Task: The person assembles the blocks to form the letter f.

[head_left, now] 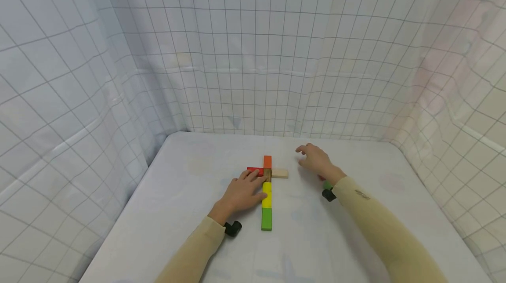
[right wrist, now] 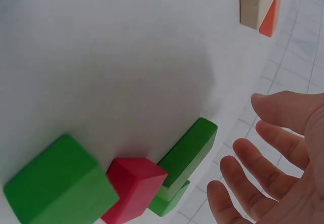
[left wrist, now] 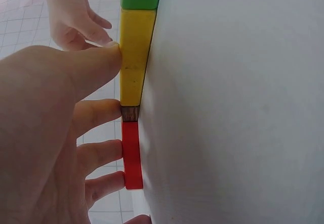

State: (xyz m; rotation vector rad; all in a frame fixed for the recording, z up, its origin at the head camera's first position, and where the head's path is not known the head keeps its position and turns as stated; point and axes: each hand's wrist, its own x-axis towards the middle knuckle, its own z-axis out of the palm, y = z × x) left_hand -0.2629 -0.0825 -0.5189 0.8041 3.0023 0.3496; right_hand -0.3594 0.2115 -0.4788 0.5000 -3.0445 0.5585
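Red rectangular block (left wrist: pixel 132 158), dark-brown wood-grained block (left wrist: pixel 130 114) and yellow oblong block (left wrist: pixel 137 57) lie at the fingertips of a person's left hand (head_left: pixel 242 193), its fingers spread wide, the thumb meeting the yellow. Beyond the index finger sits an orange rectangular block (head_left: pixel 267 161); just right of that finger, a pale wooden block (head_left: pixel 280 173); on the thumb's near side, a green oblong block (head_left: pixel 266 219). The right hand (head_left: pixel 315 160) hovers with loosely curved fingers, gripping nothing. Light, even pressure from the left fingertips should square the joins, while the right fingers do best clear of them.
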